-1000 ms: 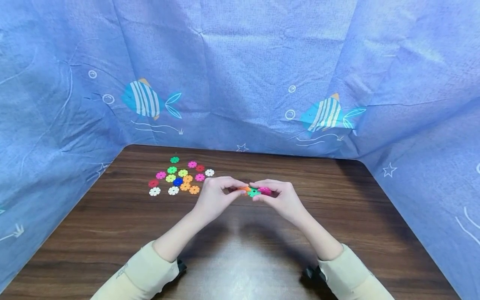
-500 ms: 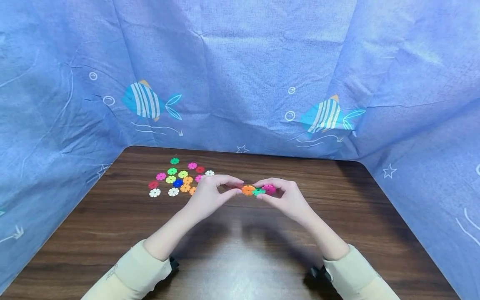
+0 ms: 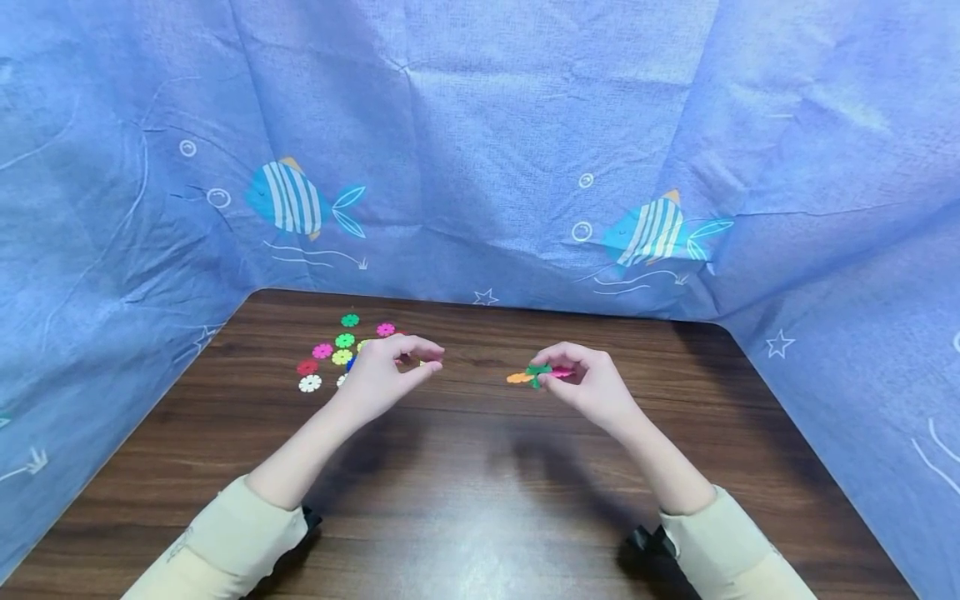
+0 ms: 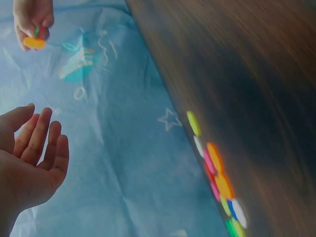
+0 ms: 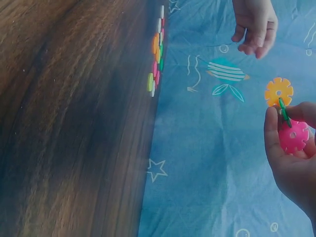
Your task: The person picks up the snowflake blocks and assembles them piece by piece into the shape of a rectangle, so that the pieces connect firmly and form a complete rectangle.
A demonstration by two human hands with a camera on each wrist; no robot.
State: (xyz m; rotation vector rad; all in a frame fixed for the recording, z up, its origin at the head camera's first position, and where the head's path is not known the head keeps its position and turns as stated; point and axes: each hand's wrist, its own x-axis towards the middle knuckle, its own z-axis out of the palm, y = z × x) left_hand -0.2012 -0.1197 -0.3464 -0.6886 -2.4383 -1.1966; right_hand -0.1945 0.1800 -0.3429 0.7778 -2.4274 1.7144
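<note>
My right hand (image 3: pixel 596 385) pinches a green notched disc (image 5: pixel 284 112) between thumb and fingers, raised over the table. Joined to that disc are an orange notched disc (image 5: pixel 279 89), which sticks out past the fingertips, and a pink notched disc (image 5: pixel 292 136) on the palm side. The green disc stands edge-on between the two in the right wrist view. My left hand (image 3: pixel 378 377) holds nothing; its fingers are loosely bent and parted from the thumb (image 4: pixel 19 116). In the head view it hides part of the loose discs.
Several loose notched discs lie at the table's back left, among them a white one (image 3: pixel 310 383), a red one (image 3: pixel 307 367) and a green one (image 3: pixel 349 320). The wooden table (image 3: pixel 465 467) is bordered behind and at the sides by a blue fish-print cloth (image 3: pixel 480 150).
My left hand has come off the joined discs and moved left toward the loose ones. My right hand has shifted slightly right with the joined discs, which have turned in its fingers.
</note>
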